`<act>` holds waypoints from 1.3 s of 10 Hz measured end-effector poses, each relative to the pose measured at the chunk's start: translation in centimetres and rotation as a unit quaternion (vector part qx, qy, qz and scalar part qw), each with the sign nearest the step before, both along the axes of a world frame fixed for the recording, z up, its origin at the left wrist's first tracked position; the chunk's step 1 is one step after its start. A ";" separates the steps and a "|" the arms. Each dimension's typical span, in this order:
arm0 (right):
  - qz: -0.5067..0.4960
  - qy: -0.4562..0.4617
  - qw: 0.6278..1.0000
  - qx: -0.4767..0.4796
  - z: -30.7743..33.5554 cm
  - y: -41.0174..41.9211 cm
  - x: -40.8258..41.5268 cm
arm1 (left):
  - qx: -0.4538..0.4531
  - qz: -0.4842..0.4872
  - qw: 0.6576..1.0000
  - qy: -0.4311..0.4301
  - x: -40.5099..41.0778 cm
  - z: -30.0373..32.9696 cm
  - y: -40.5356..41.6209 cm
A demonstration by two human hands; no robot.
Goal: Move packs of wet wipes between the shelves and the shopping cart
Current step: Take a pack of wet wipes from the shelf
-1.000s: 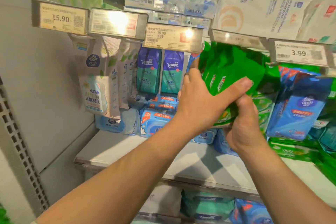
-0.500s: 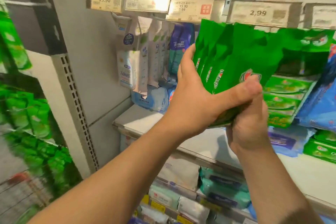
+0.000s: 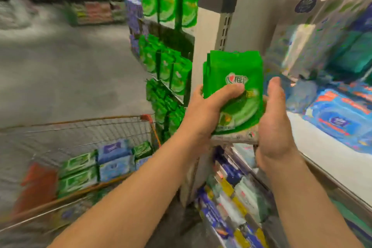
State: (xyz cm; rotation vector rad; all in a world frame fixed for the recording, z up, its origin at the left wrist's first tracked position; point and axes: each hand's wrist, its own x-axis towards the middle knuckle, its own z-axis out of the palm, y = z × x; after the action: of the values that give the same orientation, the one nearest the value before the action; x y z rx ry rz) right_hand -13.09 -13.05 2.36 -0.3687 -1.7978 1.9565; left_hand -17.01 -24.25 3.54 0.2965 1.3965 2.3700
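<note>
Gripping glossy flat green wipe packs [image 3: 233, 86], left hand [image 3: 205, 110] curled; right hand [image 3: 275, 121] fingers straight alongside.

The green packs of wet wipes [image 3: 233, 78] look like thin plastic film, glossy, with a soft sheen on the printed face. The shopping cart [image 3: 90, 127] is bare metal wire mesh with an orange plastic corner piece at its far right corner. The packs in the cart [image 3: 94, 167] are shiny plastic wrap too. The shelf [image 3: 330, 159] is smooth, matt, pale painted metal; its upright [image 3: 223, 32] is perforated metal. The floor [image 3: 60, 62] looks matt grey.
</note>
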 end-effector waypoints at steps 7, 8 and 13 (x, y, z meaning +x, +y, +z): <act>0.255 -0.021 0.909 -0.328 -10.8 -28.4 -14.5 | 0.047 0.292 0.949 -0.108 -12.2 -10.1 -24.6; 0.257 -0.052 0.907 -0.331 -12.3 -28.3 -16.1 | 0.008 0.258 0.957 -0.134 -13.7 -11.6 -27.2; 0.307 -0.346 0.880 -0.108 -26.5 -22.1 -25.6 | -0.184 0.010 0.936 -0.299 -22.7 -27.4 -34.3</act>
State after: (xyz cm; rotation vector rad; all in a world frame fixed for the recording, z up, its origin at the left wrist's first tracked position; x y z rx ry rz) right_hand -38.72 -35.13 -24.12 -0.7126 -2.3407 2.7276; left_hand -39.73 -58.53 -23.88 -0.5011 1.4736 1.9063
